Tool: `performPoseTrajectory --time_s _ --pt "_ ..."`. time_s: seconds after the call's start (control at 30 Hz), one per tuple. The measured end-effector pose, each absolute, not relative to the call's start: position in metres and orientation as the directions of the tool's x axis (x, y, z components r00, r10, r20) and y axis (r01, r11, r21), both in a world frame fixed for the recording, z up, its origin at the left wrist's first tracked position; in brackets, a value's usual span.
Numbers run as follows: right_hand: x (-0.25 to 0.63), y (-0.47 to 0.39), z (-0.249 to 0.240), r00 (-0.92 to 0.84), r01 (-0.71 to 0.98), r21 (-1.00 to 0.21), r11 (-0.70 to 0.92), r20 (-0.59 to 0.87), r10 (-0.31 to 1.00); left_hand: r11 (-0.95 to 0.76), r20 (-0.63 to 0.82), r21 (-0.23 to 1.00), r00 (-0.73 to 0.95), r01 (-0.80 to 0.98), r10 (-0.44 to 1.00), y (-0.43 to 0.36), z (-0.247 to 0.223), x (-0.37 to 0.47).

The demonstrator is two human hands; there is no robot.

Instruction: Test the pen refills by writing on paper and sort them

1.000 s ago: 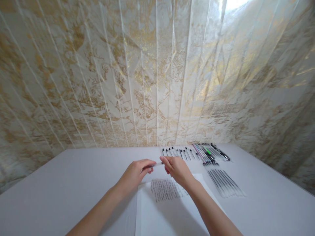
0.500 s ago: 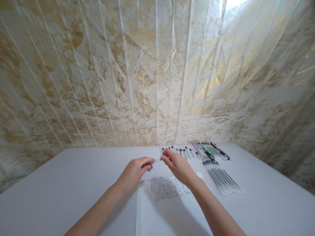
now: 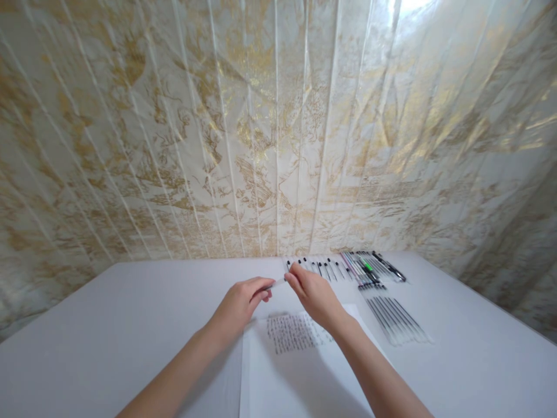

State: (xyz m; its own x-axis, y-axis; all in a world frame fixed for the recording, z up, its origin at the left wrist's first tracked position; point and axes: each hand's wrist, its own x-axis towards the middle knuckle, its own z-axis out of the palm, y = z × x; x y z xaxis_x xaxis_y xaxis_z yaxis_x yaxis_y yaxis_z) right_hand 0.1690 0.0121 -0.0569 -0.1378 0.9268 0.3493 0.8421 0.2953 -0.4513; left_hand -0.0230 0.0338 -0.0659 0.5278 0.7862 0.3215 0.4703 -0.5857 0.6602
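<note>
Above the far edge of a written sheet of paper (image 3: 300, 377), my two hands hold one slim pen (image 3: 278, 283) between them. My left hand (image 3: 243, 299) is closed round its barrel, the fingers wrapped and the thumb laid along it. My right hand (image 3: 314, 293) pinches the other end between thumb and fingertips, so that end is mostly hidden. The visible stretch of the pen looks clear or whitish, with a dark part by the left fingers. Dense dark handwriting (image 3: 293, 334) covers the upper part of the sheet, below both hands.
Beyond my right hand lies a row of black-capped pens or refills (image 3: 328, 271). Farther right are several assorted pens (image 3: 369, 268), one with a green part. Nearer, a fan of slim dark refills (image 3: 398, 322) lies on the white table (image 3: 108, 325). A gold-patterned curtain (image 3: 261, 145) hangs behind.
Both hands stay almost in place with the pen between them. My right hand has turned and shifted very slightly; the things on the table lie as before.
</note>
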Motion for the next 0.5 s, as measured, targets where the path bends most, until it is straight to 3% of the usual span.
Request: performPoseTrajectory --time_s 0.13,0.37,0.5 --pt "0.17 0.011 -0.053 -0.176 0.755 -0.535 0.38 0.393 0.903 -0.575 0.299 0.692 0.552 0.436 0.778 0.032 -0.063 -0.023" --pt "0.162 0.013 -0.06 0.017 0.601 -0.769 0.22 0.288 0.957 -0.669 0.446 0.562 0.502 0.487 0.741 0.029 -0.07 -0.02" --pt "0.16 0.013 -0.063 0.015 0.501 -0.844 0.192 0.23 0.973 -0.628 0.456 0.606 0.433 0.488 0.777 0.027 -0.072 -0.015"
